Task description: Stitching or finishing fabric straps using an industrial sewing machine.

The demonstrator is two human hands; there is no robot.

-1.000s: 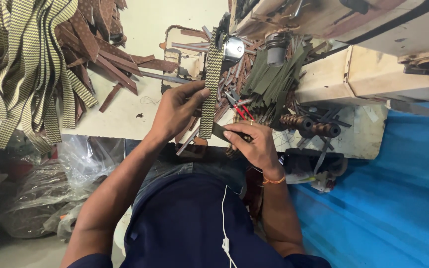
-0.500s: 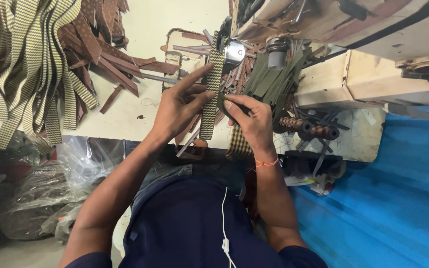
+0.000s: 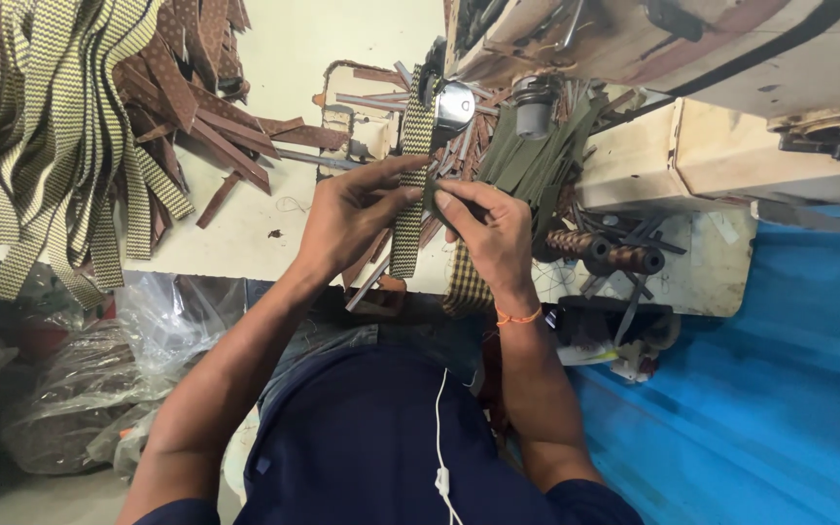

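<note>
Both hands meet at the sewing machine: left hand [image 3: 347, 209] pinches the woven strap [image 3: 408, 194], right hand [image 3: 493, 233] grips an olive strip [image 3: 437, 202] against it. Aligning seems underway; feeding demands steady edges.

A cream-white worktable top [image 3: 245, 228] spans the middle of the scene, scuffed and dotted with small scraps. At the far left a heap of yellow-and-black woven straps [image 3: 41, 146] hangs over its edge, with brown leather strips [image 3: 196, 107] piled just beside it. At the far right stands a worn cream sewing machine body [image 3: 731, 78]. Below the table on the left, crumpled clear plastic bags [image 3: 89, 389] sit on a grey floor [image 3: 12, 501]. On the near right lies a bright blue tarpaulin sheet [image 3: 760, 389]. The light is even and soft, with no hard shadows
</note>
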